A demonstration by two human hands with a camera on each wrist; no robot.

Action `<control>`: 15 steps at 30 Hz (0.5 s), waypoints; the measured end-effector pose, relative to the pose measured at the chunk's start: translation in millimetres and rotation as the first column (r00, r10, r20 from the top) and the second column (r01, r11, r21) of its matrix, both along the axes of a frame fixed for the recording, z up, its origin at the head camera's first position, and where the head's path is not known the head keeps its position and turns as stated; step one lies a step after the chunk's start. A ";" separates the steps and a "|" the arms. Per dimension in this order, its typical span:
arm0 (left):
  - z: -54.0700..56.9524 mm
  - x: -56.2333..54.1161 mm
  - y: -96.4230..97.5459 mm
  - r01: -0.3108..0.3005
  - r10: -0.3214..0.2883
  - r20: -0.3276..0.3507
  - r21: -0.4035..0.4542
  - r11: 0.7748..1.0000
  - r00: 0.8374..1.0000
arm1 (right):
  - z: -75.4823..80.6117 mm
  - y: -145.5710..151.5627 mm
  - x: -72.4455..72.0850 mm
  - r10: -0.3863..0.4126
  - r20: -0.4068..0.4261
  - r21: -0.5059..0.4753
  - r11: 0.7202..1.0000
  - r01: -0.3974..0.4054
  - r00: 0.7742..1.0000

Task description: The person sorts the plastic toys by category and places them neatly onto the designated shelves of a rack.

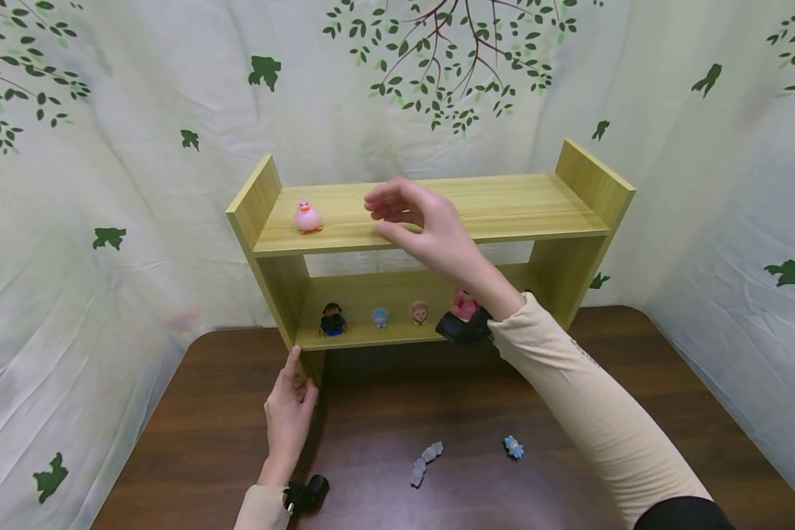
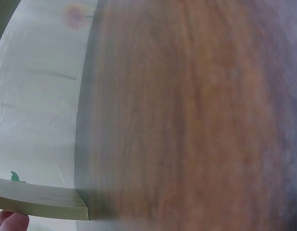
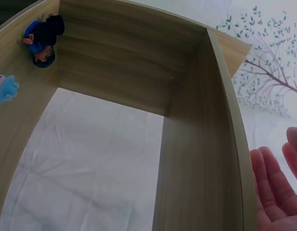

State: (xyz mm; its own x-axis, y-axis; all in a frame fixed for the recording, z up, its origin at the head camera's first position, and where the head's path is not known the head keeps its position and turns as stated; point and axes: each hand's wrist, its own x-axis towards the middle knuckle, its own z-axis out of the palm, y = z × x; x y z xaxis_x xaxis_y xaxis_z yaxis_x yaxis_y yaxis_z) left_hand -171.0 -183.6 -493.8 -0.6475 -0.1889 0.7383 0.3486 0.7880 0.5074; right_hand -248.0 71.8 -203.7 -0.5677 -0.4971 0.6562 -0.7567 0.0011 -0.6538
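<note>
A small two-tier wooden shelf [image 1: 490, 234] stands on a dark wooden table. My left hand [image 1: 287, 412] touches its lower left side panel [image 2: 47, 209], the index finger straight against the edge. My right hand [image 1: 424, 221] hovers over the upper board, thumb and fingers apart, nothing visible between them; its palm and fingers [image 3: 278, 192] show beside the board in the right wrist view. To its left sits a pink duck figurine [image 1: 308, 218]. On the lower board stand a dark-haired figurine [image 1: 333, 321], a blue figurine [image 1: 380, 317], a brown-haired figurine [image 1: 419, 312] and a partly hidden pink figurine [image 1: 464, 303].
In front of the shelf lie a curved row of grey pieces [image 1: 426, 464] and a small blue figurine [image 1: 513, 447] on the table [image 1: 205, 434]. A white cloth [image 1: 172, 184] with printed leaves hangs behind and at both sides.
</note>
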 end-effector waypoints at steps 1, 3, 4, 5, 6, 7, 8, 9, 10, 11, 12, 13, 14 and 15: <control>0.1 -0.1 0.1 0.002 -0.002 -0.002 -0.001 1.000 1.000 | -0.8 1.7 0.8 0.001 -0.006 -0.002 1.000 -0.001 1.000; 0.0 -0.3 0.4 0.005 -0.005 -0.004 -0.002 1.000 1.000 | -2.5 5.3 2.4 0.002 -0.017 -0.007 1.000 -0.002 1.000; -0.2 -0.5 0.2 0.006 -0.006 -0.007 -0.006 1.000 1.000 | -3.5 7.1 3.3 0.007 -0.022 -0.012 1.000 -0.007 1.000; -0.2 -0.7 0.2 0.005 -0.005 -0.007 -0.007 1.000 1.000 | -4.4 8.9 4.4 0.012 -0.029 -0.018 1.000 -0.012 1.000; -0.3 -0.8 0.1 0.005 -0.005 -0.007 -0.009 1.000 1.000 | -5.6 10.7 5.3 0.018 -0.036 -0.024 1.000 -0.019 0.999; -0.5 -0.9 -0.1 0.005 -0.005 -0.009 -0.012 1.000 1.000 | -6.7 12.3 6.1 0.022 -0.040 -0.029 0.999 -0.024 0.999; -0.8 -0.9 -0.3 0.002 -0.002 -0.011 -0.016 1.000 1.000 | -7.7 13.8 7.0 0.029 -0.046 -0.035 0.999 -0.031 0.999; -1.0 -0.9 -0.4 0.001 -0.002 -0.010 -0.015 1.000 1.000 | -9.0 15.3 7.7 0.032 -0.053 -0.039 0.999 -0.034 0.998; -1.1 -0.9 -0.7 0.000 0.000 -0.011 -0.016 1.000 1.000 | -10.1 16.6 8.6 0.037 -0.061 -0.041 0.998 -0.039 0.997; -1.1 -0.8 -0.7 0.000 0.000 -0.010 -0.015 1.000 1.000 | -11.3 17.9 9.5 0.039 -0.067 -0.044 0.998 -0.042 0.997; -1.3 -0.7 -0.8 -0.002 0.001 -0.011 -0.016 1.000 1.000 | -12.5 19.0 10.4 0.043 -0.070 -0.048 0.998 -0.047 0.997; -1.4 -0.6 -0.8 -0.001 0.001 -0.012 -0.015 1.000 1.000 | -13.8 20.3 11.6 0.044 -0.071 -0.049 0.998 -0.048 0.996; -1.3 -0.5 -0.7 -0.001 0.001 -0.013 -0.015 1.000 1.000 | -15.0 21.4 12.7 0.046 -0.076 -0.052 0.997 -0.051 0.996; -1.1 -0.5 -0.7 0.000 0.000 -0.012 -0.014 1.000 1.000 | -16.3 22.6 13.7 0.047 -0.079 -0.055 0.997 -0.052 0.996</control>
State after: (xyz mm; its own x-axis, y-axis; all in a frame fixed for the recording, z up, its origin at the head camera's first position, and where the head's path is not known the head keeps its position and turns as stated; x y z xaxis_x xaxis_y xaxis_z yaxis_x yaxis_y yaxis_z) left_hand -171.5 -184.3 -495.0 -0.6384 -0.1783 0.7488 0.3548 0.7952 0.4918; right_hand -234.3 94.4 -220.0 -0.4893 -0.4839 0.7255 -0.8036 -0.0731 -0.5907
